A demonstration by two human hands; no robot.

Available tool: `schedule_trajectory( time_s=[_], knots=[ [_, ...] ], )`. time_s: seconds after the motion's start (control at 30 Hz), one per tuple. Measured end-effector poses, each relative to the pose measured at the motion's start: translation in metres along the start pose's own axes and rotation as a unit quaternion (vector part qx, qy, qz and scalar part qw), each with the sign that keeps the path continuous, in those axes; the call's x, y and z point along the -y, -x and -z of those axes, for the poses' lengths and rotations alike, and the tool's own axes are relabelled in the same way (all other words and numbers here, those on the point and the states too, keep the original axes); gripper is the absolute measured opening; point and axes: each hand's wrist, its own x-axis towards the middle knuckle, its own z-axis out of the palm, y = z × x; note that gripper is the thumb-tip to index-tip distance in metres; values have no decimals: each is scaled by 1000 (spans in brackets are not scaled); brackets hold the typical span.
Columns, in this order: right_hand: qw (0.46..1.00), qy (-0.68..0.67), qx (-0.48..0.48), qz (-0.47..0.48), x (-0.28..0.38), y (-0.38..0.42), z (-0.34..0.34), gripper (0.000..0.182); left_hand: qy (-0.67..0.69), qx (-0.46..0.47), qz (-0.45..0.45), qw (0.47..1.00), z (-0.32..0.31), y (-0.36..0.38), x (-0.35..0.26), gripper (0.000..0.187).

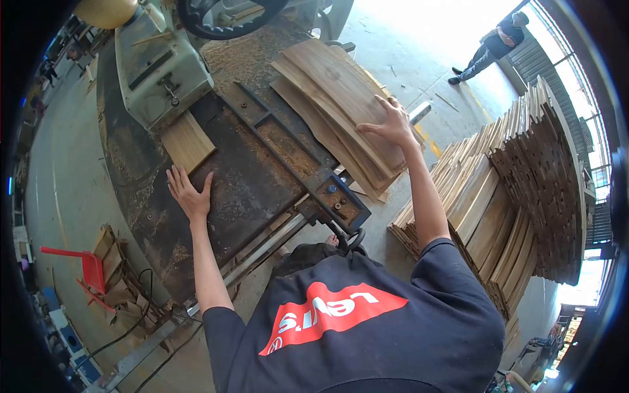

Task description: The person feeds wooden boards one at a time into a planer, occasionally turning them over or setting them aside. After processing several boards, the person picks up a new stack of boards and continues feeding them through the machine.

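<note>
My left hand (189, 193) lies flat with fingers spread on the dark machine table (246, 190). Its fingertips meet the near end of a wooden board (188, 141). The far end of that board is hidden under a grey-green machine housing (160, 82). On the other side, my right hand (391, 124) rests over the edge of a stack of thin wooden boards (334, 98), thumb apart from the fingers. Between the hands, a dark metal fence (272, 134) is fixed to the table.
Sawdust (246, 62) covers parts of the table. A black handwheel (226, 31) sits above the housing. Tall stacks of boards (488, 209) stand at right. A red dustpan (94, 272) and scrap wood lie at lower left. A person (498, 42) stands at upper right.
</note>
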Motion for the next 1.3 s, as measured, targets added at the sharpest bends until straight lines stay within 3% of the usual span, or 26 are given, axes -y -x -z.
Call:
schedule_trajectory(
  time_s=[0.07,0.17,0.23,0.37,0.43,0.53,0.6,0.63,0.67,0.7,0.73,0.77,0.83,0.87,0.9,0.93,1.0,1.03,1.07,1.1,1.17,1.2,1.23,1.27,1.3],
  knots=[
    [999,8,-17,38,-2,5,-4,130,-6,-4,-2,1000,0,2,1,92],
    [995,97,-25,25,23,17,1,132,34,-42,-42,998,7,6,-4,83],
    [997,76,-20,21,30,20,-5,132,70,-67,-80,992,17,12,-15,76],
    [995,94,-35,20,37,26,-14,126,98,-81,-79,989,32,48,-52,74],
    [994,94,-43,26,44,32,-18,123,187,-90,-48,977,43,71,-77,75],
    [997,12,-67,42,63,62,-21,116,208,-87,-38,974,67,95,-112,80],
    [992,-117,-29,27,86,88,-20,105,193,-63,-103,974,93,98,-134,84],
    [984,-172,47,-1,101,102,-11,99,171,-49,-151,972,106,93,-143,85],
    [953,-283,97,36,108,112,-18,100,158,-53,-139,976,117,87,-150,85],
    [907,-389,149,67,113,124,-24,102,150,-51,-198,967,125,79,-156,85],
    [880,-425,201,61,125,141,-23,101,142,-47,-258,954,135,70,-158,84],
    [850,-459,251,54,138,159,-16,101,130,-47,-251,958,150,56,-157,84],
    [795,-488,347,99,155,180,2,98,26,6,-349,937,173,28,-152,73],
    [745,-497,423,135,157,174,16,97,40,-41,-427,902,175,16,-127,56],
    [690,-503,493,170,151,160,25,97,119,-38,-400,908,177,16,-106,35],
    [606,-524,546,244,140,140,25,90,170,-39,-367,914,191,15,-94,35],
    [471,-678,548,136,146,129,24,74,216,-32,-333,917,219,12,-93,35],
    [299,-785,531,109,155,124,16,75,302,-53,-173,936,228,10,-100,35],
    [403,-795,452,38,163,131,12,80,377,-77,-7,923,233,9,-105,36],
    [401,-794,455,40,172,142,-3,80,373,-79,-7,924,229,5,-104,36],
    [657,-596,411,211,179,167,-52,62,525,-73,241,813,206,-6,-97,44],
    [690,-559,419,191,190,195,-66,59,522,-79,240,814,192,-5,-98,44],
    [721,-522,424,169,199,219,-78,58,522,-104,316,785,173,-3,-100,48],
    [718,-524,424,172,202,227,-90,58,520,-126,389,750,152,3,-95,51],
    [755,-542,353,112,202,231,-102,58,545,-67,364,753,130,16,-71,67]
  ],
)
